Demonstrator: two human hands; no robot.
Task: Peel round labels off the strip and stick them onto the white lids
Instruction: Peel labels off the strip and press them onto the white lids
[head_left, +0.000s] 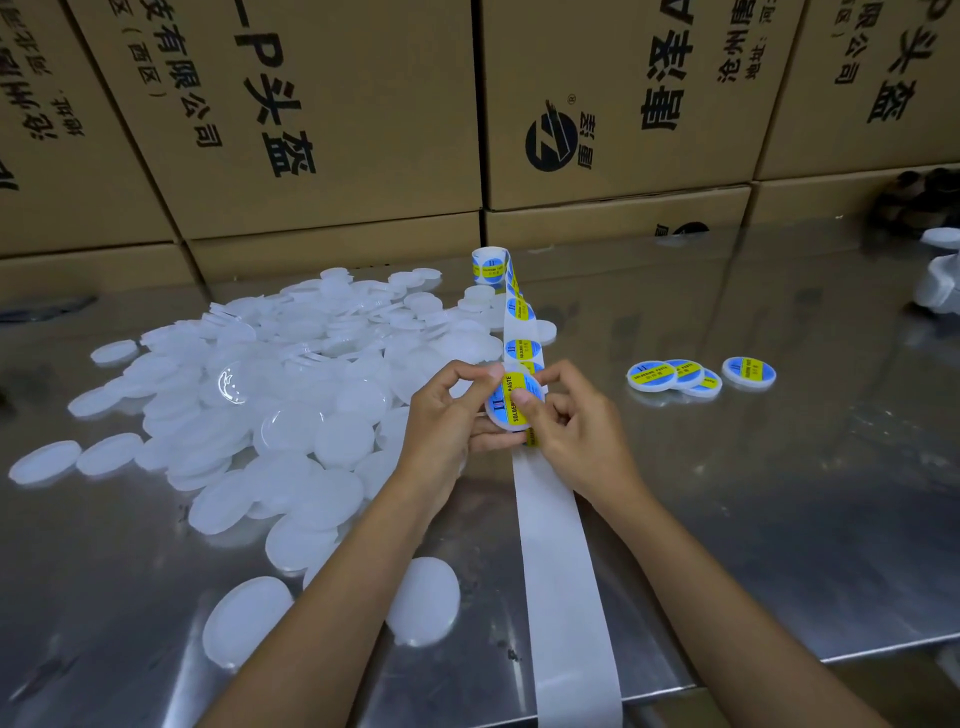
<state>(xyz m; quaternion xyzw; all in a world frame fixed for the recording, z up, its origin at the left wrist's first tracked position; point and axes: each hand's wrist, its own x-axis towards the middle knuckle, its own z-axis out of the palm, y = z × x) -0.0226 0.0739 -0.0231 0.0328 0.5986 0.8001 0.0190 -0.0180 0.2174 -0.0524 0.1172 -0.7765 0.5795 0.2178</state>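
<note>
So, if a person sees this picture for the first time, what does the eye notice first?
Probably the two hands at the centre: the left hand holds a white lid while the right hand presses a blue and yellow label on it. Next, the big pile of bare lids on the left of the metal table, and the label strip running toward the viewer.

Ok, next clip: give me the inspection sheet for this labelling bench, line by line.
Surface: reflective metal table, scuffed near the front edge.
Job's things: label strip running from a small roll to the hands; bare backing strip trailing off the front edge; held lid with a blue and yellow label on it; pile of unlabelled white lids; labelled lids at right.
Clutter: white items at far right, unclear.
Grippers: left hand holds the lid; right hand presses the label with its thumb.
Cables: nothing seen.
Surroundings: stacked cardboard boxes behind.
</note>
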